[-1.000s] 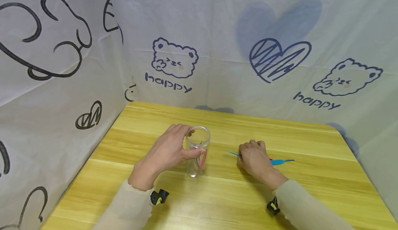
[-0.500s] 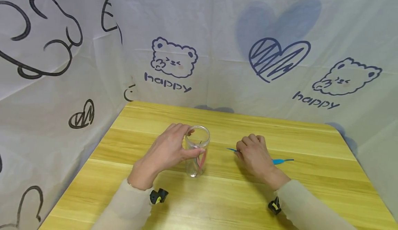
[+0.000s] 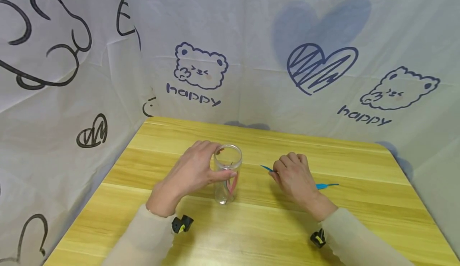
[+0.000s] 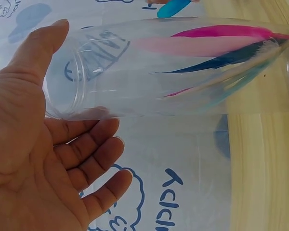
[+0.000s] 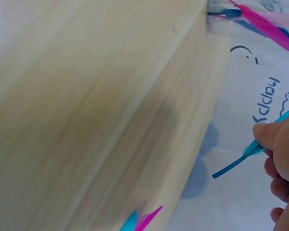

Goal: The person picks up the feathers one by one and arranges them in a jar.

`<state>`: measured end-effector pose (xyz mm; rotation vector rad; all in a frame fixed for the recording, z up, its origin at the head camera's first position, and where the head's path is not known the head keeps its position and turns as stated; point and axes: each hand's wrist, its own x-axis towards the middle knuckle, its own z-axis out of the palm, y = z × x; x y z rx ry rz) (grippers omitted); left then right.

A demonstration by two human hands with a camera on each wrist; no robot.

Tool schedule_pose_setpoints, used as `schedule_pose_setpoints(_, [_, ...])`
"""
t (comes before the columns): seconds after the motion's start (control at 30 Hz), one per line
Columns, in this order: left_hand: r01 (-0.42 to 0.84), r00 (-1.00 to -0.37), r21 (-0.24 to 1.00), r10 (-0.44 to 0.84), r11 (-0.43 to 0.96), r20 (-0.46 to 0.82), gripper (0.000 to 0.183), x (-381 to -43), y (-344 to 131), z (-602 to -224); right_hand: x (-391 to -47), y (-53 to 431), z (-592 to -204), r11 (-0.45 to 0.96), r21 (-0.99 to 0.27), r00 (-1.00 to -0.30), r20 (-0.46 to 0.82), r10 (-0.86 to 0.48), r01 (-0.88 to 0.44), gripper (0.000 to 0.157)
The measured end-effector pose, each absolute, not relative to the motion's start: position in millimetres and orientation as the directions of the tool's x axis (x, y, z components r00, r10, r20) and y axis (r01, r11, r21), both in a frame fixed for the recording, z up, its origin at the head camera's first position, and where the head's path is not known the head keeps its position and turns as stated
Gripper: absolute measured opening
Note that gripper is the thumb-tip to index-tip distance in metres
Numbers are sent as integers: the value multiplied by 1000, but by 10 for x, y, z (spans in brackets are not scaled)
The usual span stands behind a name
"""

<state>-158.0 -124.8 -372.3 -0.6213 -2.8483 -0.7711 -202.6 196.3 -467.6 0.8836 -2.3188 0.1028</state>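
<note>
Clear plastic forms the tall round jar (image 3: pixel 228 174) that we steady upright on the yellow wooden surface (image 3: pixel 251 226); our left hand (image 3: pixel 194 170) wraps it near the rim, thumb on the near side and fingers round the far side, which keeps the open mouth facing up and unobstructed. Inside lean several feathers (image 4: pixel 221 45), pink, magenta, dark blue and pale, quills at the bottom. To the right of the jar, apart from it, our right hand (image 3: pixel 292 176) pinches a slim turquoise feather (image 5: pixel 253 149) between thumb and curled fingers, its tip pointing towards the jar and lifted off the wood, so it can go in point first. Another blue feather (image 3: pixel 327 185) lies flat just behind that hand; the right wrist view also shows a magenta tip beside a blue one. Between the hands the wood gives an open path. White printed cloth (image 3: pixel 251 58) walls in the back and left edges closely, while the near side offers more room.
</note>
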Motion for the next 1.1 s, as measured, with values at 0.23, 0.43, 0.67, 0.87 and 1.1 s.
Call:
schedule_pose_setpoints(0.23, [451, -892, 435, 371, 779, 261, 75, -1578, -1283, -3697, -1983, 1926, -4557, 779, 165, -560, 607, -564, -605, 26])
schedule_pose_setpoints(0.43, [462, -885, 422, 376, 780, 273, 71, -1587, -1276, -3684, -1949, 1901, -4427, 782, 159, -557, 618, -555, -602, 25])
schedule_pose_setpoints(0.67, [477, -875, 367, 392, 799, 283, 71, -1610, -1280, -3654, -1907, 1844, -4262, 775, 132, -556, 624, -550, -618, 25])
schedule_pose_setpoints(0.87, [508, -851, 282, 424, 814, 311, 67, -1623, -1277, -3609, -1893, 1763, -4053, 755, 96, -533, 650, -541, -649, 23])
schedule_pose_setpoints(1.1, [508, -853, 283, 429, 814, 297, 65, -1623, -1275, -3579, -1886, 1586, -3761, 732, 56, -510, 681, -526, -680, 23])
